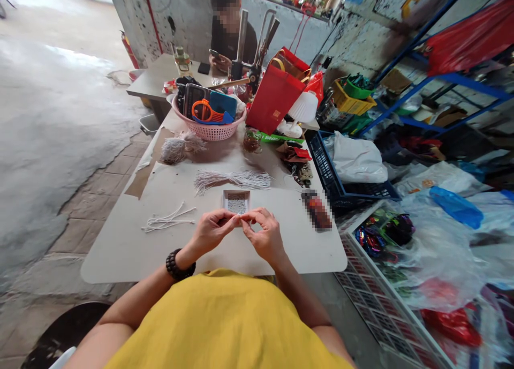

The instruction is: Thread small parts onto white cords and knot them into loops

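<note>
My left hand (212, 230) and my right hand (263, 234) meet fingertip to fingertip at the near edge of a small white box (225, 202) holding tiny greyish pieces. Both hands are pinched; what lies between the fingertips is too small to make out. Beyond the box lies a long bundle of white cords (233, 180). A few loose white cords (168, 220) rest on the table to the left of my left hand. Farther back on the left is another heap of pale cords (180, 147).
The white table (120, 251) also bears a pink basket (212, 130) of tools, a red bag (275, 93), a white lamp (303, 107) and a blurred reddish object (317, 210). Crates (331, 171) stand at the right. A person (233, 37) sits behind, holding a phone.
</note>
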Available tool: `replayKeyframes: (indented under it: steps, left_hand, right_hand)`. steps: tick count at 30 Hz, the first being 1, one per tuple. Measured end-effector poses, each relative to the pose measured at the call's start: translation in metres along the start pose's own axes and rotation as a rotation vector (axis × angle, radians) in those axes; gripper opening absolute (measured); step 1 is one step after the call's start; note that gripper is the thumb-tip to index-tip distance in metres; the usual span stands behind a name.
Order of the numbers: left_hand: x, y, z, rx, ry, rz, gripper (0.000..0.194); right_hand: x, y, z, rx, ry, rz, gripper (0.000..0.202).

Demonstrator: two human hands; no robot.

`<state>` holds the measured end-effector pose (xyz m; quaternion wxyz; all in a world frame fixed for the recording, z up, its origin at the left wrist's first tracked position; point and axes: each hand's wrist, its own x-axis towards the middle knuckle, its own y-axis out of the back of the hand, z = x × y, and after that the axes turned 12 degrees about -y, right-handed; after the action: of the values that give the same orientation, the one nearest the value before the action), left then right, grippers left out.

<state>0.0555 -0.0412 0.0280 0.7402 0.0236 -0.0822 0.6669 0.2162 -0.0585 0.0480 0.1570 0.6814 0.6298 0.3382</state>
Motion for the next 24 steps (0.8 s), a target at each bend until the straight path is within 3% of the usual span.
replayKeyframes:
  steps: [8,15,19,24]
  left_hand:
    - [-0.002,-0.004,0.007,0.188,-0.156,0.118,0.005]
    - [0.0,-0.001,0.008,0.205,-0.16,0.038,0.006]
    - [0.0,-0.003,0.003,0.125,-0.008,0.076,0.017]
    - [0.001,-0.006,0.005,-0.122,0.175,0.075,0.031]
  right_hand:
    - [-0.001,-0.004,-0.004,-0.1,-0.026,0.011,0.005]
    - [0.004,-0.013,0.001,-0.14,-0.039,0.013,0.007]
    - [0.008,-0.01,-0.002,-0.012,-0.042,-0.003,0.006]
    - [0.011,-0.014,-0.001,0.332,-0.122,-0.037,0.002]
